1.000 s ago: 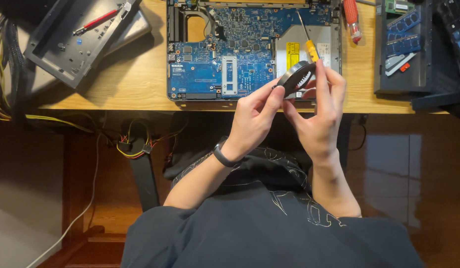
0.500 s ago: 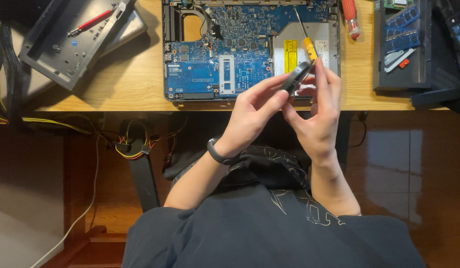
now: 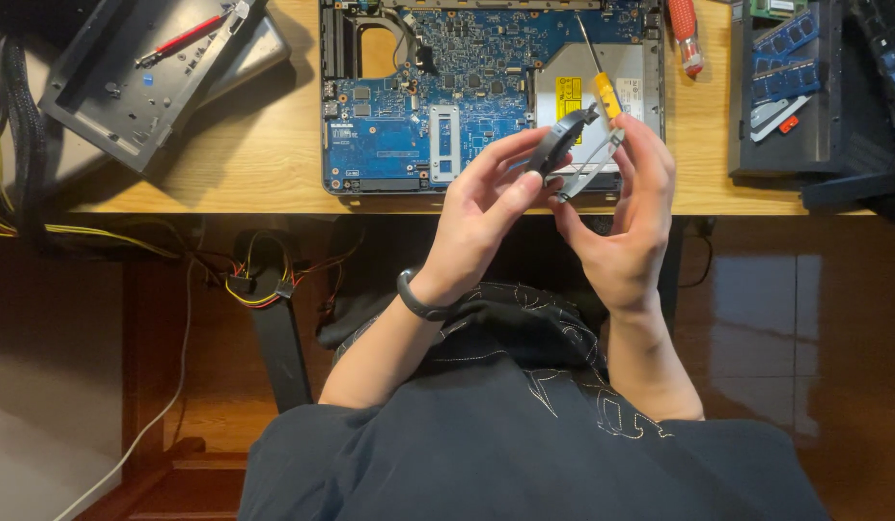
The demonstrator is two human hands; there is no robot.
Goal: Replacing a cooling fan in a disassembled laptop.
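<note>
Both hands hold a small black laptop fan [image 3: 563, 143] in its thin metal frame, raised above the front edge of the wooden desk. My left hand [image 3: 486, 217] pinches the fan's left side with fingertips; a dark band sits on that wrist. My right hand [image 3: 626, 227] cups its right side and frame. Behind the fan lies an opened laptop with a blue circuit board [image 3: 438, 92] and a silver drive [image 3: 587, 82]. A yellow-handled screwdriver [image 3: 602, 82] rests on the drive.
A grey metal bracket [image 3: 129, 82] with a red pen lies at the desk's back left. A red-handled screwdriver [image 3: 687, 34] and a black tray with blue memory sticks [image 3: 785, 87] sit at the right. Bundled yellow, red and black cables [image 3: 259, 280] hang under the desk.
The fan has been turned in my fingers, now tilted more edge-on with its metal frame showing. Both hands stay at the same spot near the desk's front edge.
</note>
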